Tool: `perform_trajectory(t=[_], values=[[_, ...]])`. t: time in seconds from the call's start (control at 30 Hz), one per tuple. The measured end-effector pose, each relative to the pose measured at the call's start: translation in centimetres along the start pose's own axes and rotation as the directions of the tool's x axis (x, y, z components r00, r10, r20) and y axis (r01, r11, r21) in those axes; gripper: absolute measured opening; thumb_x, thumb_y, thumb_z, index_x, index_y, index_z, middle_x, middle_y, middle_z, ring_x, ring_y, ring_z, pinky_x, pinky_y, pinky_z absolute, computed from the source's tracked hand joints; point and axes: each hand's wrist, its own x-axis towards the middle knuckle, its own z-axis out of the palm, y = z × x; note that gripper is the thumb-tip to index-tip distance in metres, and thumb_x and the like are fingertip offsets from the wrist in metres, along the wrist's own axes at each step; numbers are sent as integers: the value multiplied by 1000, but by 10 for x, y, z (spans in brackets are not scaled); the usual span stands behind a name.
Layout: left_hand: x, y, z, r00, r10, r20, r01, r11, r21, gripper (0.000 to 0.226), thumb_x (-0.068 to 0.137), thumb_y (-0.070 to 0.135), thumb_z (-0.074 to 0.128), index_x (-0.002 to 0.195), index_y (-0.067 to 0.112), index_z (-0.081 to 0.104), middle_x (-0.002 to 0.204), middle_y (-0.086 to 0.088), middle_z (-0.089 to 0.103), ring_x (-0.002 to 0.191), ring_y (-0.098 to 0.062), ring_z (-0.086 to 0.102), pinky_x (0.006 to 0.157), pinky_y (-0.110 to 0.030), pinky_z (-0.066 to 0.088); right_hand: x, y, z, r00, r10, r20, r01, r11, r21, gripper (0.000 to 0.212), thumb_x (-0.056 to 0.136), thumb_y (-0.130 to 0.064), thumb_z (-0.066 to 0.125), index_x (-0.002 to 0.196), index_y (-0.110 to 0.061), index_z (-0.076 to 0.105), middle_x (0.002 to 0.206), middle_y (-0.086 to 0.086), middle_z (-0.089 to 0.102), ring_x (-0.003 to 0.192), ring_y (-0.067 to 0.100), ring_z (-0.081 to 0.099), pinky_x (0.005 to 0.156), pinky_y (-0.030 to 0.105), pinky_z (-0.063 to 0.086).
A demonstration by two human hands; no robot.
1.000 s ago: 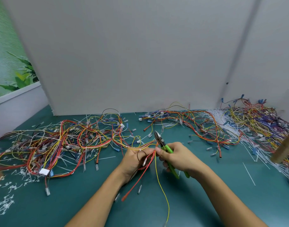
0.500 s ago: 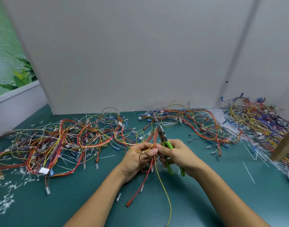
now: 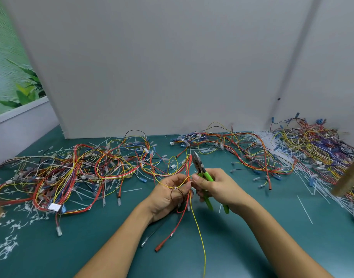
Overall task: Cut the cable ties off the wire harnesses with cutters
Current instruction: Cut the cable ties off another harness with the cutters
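Observation:
My left hand (image 3: 168, 195) grips a bundle of red, yellow and black harness wires (image 3: 189, 219) above the green table, with a small white cable tie (image 3: 175, 188) showing on the wires at its fingers. My right hand (image 3: 216, 187) holds green-handled cutters (image 3: 201, 170), jaws pointing up and away, just right of the wires. Its thumb and forefinger also touch the wires where the two hands meet. The cutter jaws are off the tie.
A big tangle of harnesses (image 3: 76, 173) lies at left, another heap (image 3: 232, 151) at back centre and a third (image 3: 316, 145) at back right with loose white ties (image 3: 272, 143). Cut tie scraps (image 3: 9, 245) litter the near left. A wooden post (image 3: 350, 177) leans at right.
Both hands rose and came together over the wires. The cutters turned from lying slanted to pointing upward. The dangling red and yellow wires shifted slightly.

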Motion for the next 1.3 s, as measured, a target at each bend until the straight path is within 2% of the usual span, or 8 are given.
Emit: perform_trajectory(t=[0.3,0.43,0.53,0.63,0.73,0.83,0.93,1.3], values=[[4,1,-2,999,-33,-34,32,999,-34,17,88,13,63,103,4,62,78,-4,63,63,-16,60,46,-24,47,0,-6,-3,993,-30,-112,17,993,-114,22,103,-18,62,86,-3,63,69,2,62,62,16,55,63,31,53],[7,-2,-5,993,-12,-117,6,999,-52,12,84,16,68,93,8,65,75,-7,60,61,-18,55,47,-24,44,2,-6,-4,958,-7,-287,-47,983,-179,30,104,-28,57,95,0,64,72,7,63,65,16,58,71,42,56],[10,-1,-8,977,-3,-211,-17,995,-94,17,78,21,72,90,13,64,72,-5,60,60,-17,51,49,-24,37,6,-6,-6,928,101,-359,-127,991,-49,25,105,-26,52,97,-4,61,79,8,58,65,16,58,70,41,57],[12,1,-11,963,22,-267,-67,984,-164,9,80,19,70,88,15,70,76,-5,65,64,-15,59,55,-25,41,7,-10,-7,931,295,-215,-209,914,348,16,105,-17,49,92,-9,55,85,9,57,64,20,57,61,39,56],[13,1,-12,958,39,-284,-93,980,-178,9,82,18,69,90,14,73,83,-4,70,71,-12,66,60,-26,44,2,-12,-10,924,366,111,-366,764,531,14,97,-20,47,86,-13,52,79,9,56,68,24,55,65,42,57],[13,1,-11,955,43,-294,-96,981,-170,15,83,19,69,95,11,70,85,-3,69,71,-12,65,60,-27,43,-5,-12,-10,872,331,360,-476,744,469,13,88,-26,52,85,-13,53,80,9,54,72,27,55,70,44,56],[14,2,-12,960,39,-278,-89,982,-170,18,83,21,69,95,8,67,83,-4,65,67,-13,61,61,-29,43,-9,-13,-5,810,354,467,-526,791,312,14,91,-30,52,91,-16,51,78,5,51,65,25,51,57,32,46],[14,2,-6,947,46,-318,-87,989,-116,33,79,40,73,74,10,59,66,-5,54,56,-14,50,51,-25,45,-9,-13,0,798,413,440,-494,865,85,16,101,-26,46,108,-13,40,76,0,44,57,17,42,52,28,34]])
